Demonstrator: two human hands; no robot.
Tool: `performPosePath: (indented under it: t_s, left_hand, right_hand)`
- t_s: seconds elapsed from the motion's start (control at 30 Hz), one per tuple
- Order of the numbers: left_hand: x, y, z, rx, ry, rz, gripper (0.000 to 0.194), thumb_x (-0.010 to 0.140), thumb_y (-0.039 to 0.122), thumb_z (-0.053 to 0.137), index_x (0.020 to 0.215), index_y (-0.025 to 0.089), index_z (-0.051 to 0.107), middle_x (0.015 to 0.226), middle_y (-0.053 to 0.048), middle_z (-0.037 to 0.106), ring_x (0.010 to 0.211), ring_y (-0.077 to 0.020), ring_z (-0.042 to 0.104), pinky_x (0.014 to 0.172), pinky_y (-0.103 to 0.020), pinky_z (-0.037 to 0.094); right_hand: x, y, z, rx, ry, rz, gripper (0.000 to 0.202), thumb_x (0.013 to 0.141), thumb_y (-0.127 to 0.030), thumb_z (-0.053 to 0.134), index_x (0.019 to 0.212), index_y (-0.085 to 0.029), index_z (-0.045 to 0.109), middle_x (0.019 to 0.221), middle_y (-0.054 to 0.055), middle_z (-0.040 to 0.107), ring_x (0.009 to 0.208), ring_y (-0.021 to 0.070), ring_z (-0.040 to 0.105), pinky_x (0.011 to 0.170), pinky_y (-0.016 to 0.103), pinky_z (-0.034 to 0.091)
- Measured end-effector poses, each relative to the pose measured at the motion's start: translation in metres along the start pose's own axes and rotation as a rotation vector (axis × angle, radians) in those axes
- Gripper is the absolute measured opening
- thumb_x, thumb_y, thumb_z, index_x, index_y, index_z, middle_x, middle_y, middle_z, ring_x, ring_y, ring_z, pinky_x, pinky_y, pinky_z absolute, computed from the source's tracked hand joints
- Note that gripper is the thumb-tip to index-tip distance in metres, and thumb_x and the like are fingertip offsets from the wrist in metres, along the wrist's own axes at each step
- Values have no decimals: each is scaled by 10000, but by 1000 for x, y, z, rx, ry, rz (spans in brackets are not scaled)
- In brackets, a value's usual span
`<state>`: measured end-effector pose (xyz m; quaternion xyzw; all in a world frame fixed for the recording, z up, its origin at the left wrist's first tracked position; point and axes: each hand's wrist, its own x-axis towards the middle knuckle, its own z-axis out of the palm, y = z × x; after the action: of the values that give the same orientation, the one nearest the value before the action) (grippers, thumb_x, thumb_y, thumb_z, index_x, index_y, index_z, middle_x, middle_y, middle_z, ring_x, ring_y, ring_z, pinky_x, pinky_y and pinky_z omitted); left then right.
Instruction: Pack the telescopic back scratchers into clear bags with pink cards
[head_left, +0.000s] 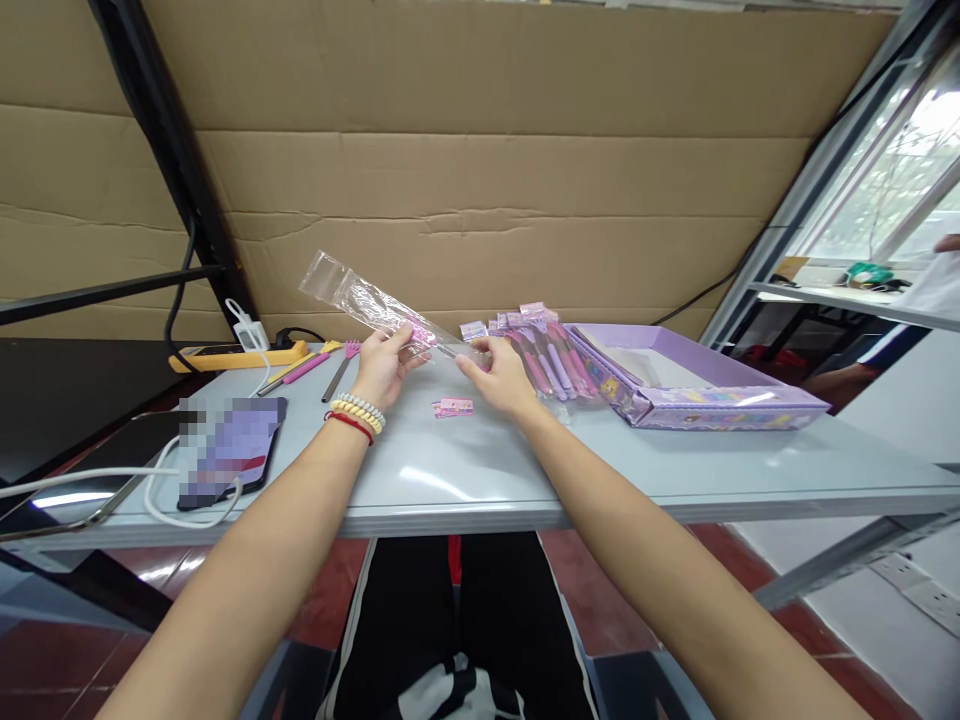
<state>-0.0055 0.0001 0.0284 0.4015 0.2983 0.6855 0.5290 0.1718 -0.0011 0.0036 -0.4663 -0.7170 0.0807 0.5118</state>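
My left hand [391, 362] pinches a long clear plastic bag [345, 290] around its middle, and the bag's loose end sticks up to the left. Inside it, by my left fingers, shows something pink [420, 332] with a thin grey rod pointing right. My right hand [496, 372] closes on the bag's other end. On the table below lie small pink printed labels [453, 408]. Right of my right hand is a row of pink and purple stick-like items [559, 358] in clear wrapping with card tops. A pink fork-shaped tool [342, 368] lies left of my left hand, unwrapped.
An open purple box [720, 408] stands at the right. At the left are pink and yellow sticks [304, 366], a yellow power strip [217, 358], a phone [236, 455] and white cables. Cardboard [487, 180] walls the back. Part of another person shows at the far right.
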Motion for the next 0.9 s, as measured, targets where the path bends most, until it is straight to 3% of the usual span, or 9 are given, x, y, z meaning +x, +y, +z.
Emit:
performPosePath:
  t_s: [0.1, 0.3, 0.43, 0.53, 0.63, 0.73, 0.83, 0.9]
  left_hand:
    - [-4, -4, 4, 24, -47, -29, 267, 710, 267, 756, 778, 173, 516, 690, 26, 622, 650, -120, 657, 696, -297, 563]
    - [-5, -6, 8, 30, -45, -8, 255, 731, 277, 741, 784, 172, 515, 686, 22, 631, 605, -113, 648, 658, -273, 562]
    - [2, -1, 2, -18, 63, 54, 284, 732, 299, 737, 738, 184, 478, 609, 54, 576, 549, -92, 614, 685, -277, 565]
    - [8, 4, -5, -65, 156, 99, 308, 722, 308, 746, 720, 194, 460, 589, 68, 546, 542, -85, 600, 707, -279, 564]
    - [12, 7, -9, -90, 212, 115, 287, 732, 315, 740, 728, 198, 478, 613, 58, 565, 569, -89, 609, 708, -268, 560]
    - [14, 7, -12, -101, 223, 102, 237, 771, 320, 706, 740, 187, 512, 662, 34, 608, 585, -88, 619, 685, -252, 554]
    - [14, 7, -14, -113, 188, 51, 214, 791, 319, 689, 739, 169, 545, 665, 18, 623, 594, -96, 633, 662, -246, 554]
    - [14, 7, -14, -117, 159, 13, 210, 794, 319, 686, 737, 161, 560, 649, 10, 628, 607, -105, 645, 657, -240, 555]
  right_hand:
    - [-1, 0, 1, -14, 55, 11, 376, 781, -487, 576, 969, -162, 595, 1030, 113, 599, 920, 218, 552, 860, 369, 431]
    - [-2, -3, 2, -4, 16, 52, 377, 790, -498, 576, 971, -167, 582, 1057, 113, 593, 927, 214, 558, 856, 362, 434]
    - [3, 0, 0, 81, -51, 213, 364, 803, -516, 563, 938, -179, 567, 847, 56, 642, 750, 179, 586, 712, 319, 461]
    - [7, 2, -5, 322, -193, 418, 308, 795, -480, 592, 874, -186, 551, 682, 19, 621, 500, 121, 524, 470, 245, 392]
    - [10, 0, -14, 721, -314, 531, 273, 685, -299, 705, 880, -177, 558, 699, 27, 652, 436, 99, 520, 345, 205, 311]
    - [12, -1, -25, 983, -374, 508, 342, 592, -163, 736, 905, -155, 598, 760, 55, 700, 505, 118, 599, 342, 190, 379]
    - [13, 3, -31, 1072, -408, 443, 356, 591, -160, 755, 926, -151, 634, 809, 72, 728, 557, 128, 641, 353, 175, 416]
    - [13, 7, -33, 1092, -408, 410, 357, 589, -181, 772, 923, -157, 649, 813, 71, 733, 560, 130, 649, 319, 157, 370]
